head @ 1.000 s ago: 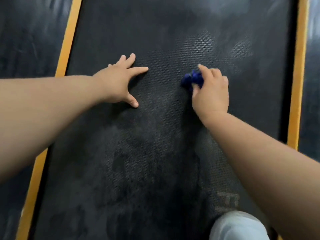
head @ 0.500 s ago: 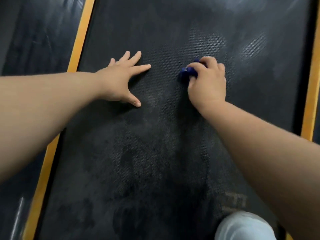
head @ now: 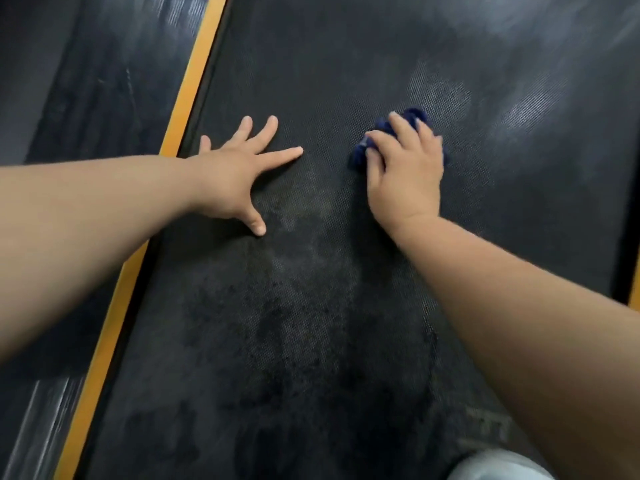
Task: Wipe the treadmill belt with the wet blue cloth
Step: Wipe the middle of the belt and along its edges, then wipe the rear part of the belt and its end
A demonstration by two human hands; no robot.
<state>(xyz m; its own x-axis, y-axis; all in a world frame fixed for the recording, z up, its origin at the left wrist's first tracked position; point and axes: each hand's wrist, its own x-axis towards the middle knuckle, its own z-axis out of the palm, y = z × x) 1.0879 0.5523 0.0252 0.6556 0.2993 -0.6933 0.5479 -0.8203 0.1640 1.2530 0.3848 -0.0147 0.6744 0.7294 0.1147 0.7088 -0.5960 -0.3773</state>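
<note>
A dark glossy side rail [head: 86, 98] is filling the upper left, catching pale light streaks; an orange strip [head: 192, 81] is running diagonally beside it.

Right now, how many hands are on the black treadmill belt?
2. The left hand lies flat near the yellow stripe; the right hand grips the crumpled blue cloth.

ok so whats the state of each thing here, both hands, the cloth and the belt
left hand: open, fingers spread, flat on the belt
right hand: fingers curled over the blue cloth, holding it down on the belt
blue cloth: bunched into a wad, mostly hidden under the right hand
treadmill belt: patchy, darker blotches in the middle, paler sheen toward the far right
</note>
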